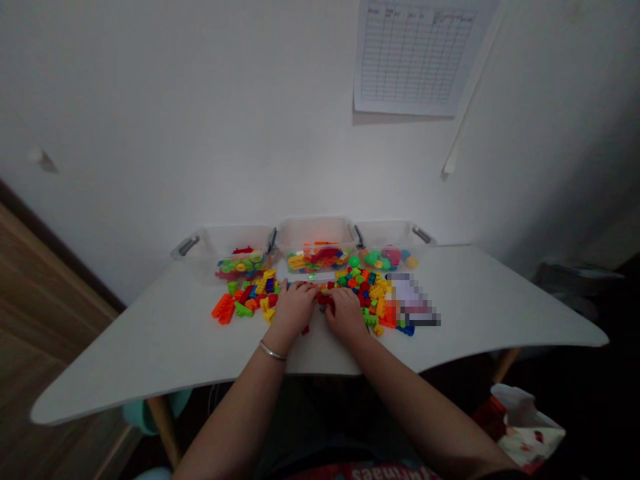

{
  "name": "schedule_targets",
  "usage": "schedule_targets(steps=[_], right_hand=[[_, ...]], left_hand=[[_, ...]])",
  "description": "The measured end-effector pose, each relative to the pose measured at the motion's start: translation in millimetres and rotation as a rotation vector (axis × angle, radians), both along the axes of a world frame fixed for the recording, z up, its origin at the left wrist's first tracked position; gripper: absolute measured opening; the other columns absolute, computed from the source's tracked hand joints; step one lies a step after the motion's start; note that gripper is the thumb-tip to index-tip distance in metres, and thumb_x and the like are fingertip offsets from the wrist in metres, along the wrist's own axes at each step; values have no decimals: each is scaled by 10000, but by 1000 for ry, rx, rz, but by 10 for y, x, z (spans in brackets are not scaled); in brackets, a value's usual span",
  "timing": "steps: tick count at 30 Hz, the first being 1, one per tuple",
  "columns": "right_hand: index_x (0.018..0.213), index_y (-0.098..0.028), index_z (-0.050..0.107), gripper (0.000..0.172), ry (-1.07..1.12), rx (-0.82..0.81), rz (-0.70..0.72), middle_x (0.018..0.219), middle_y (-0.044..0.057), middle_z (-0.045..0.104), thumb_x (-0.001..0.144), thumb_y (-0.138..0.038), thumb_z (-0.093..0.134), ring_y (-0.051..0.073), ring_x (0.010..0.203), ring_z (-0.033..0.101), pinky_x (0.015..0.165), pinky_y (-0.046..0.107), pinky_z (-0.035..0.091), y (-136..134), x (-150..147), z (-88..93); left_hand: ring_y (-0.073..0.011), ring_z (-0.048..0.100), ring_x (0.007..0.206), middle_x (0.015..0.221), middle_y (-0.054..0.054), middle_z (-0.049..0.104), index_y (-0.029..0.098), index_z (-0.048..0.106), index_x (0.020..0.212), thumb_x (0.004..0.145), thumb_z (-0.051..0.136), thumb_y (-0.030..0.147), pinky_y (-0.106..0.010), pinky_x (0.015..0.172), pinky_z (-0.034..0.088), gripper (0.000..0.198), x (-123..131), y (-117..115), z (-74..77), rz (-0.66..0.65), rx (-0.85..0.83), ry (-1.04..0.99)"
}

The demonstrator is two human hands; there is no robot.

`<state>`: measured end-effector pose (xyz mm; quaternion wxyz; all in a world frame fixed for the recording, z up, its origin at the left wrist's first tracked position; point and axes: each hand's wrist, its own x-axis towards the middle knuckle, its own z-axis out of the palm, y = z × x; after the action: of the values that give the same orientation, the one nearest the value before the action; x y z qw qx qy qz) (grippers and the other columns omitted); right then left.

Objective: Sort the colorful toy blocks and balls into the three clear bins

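Head view: I see left hand (pixel 295 308) and right hand (pixel 345 315) close together, fingertips at small red plastic bricks (pixel 324 299) lying between them on the white worktop (pixel 150 353), grip unclear.

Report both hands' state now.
Left hand: open, palm down, nothing visibly held.
Right hand: fingers over red toy bricks; cannot tell if gripping.

Looks like a room in a home, folks: white table (pixel 125 353) on wooden legs (pixel 164 427), wood floor (pixel 40 300) at nine o'clock, ruled chart (pixel 415 57) on the wall (pixel 150 133) at one o'clock!
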<state>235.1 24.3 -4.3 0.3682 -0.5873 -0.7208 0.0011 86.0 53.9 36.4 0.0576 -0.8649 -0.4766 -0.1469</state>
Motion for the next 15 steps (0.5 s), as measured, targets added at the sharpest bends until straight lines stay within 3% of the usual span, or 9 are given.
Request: schedule_targets(steps=[5, 15], right_hand=[[1039, -168, 643, 307, -3, 4, -5, 1030, 104, 672, 774, -94, 507, 257, 1032, 554, 968, 401, 417, 4, 6, -3], [1033, -159, 644, 295, -12, -7, -14, 1034, 108, 670, 781, -98, 503, 263, 1027, 554, 965, 405, 415, 8, -4, 0]], left_hand=[[-273, 599, 1089, 1150, -98, 688, 244, 633, 1166, 921, 433, 206, -439, 949, 434, 318, 58, 111, 38, 14, -22, 107], [-255, 613, 1020, 1101, -107, 660, 218, 657, 1105, 905, 488, 239, -376, 846, 475, 263, 65, 184, -7, 17, -15, 86]])
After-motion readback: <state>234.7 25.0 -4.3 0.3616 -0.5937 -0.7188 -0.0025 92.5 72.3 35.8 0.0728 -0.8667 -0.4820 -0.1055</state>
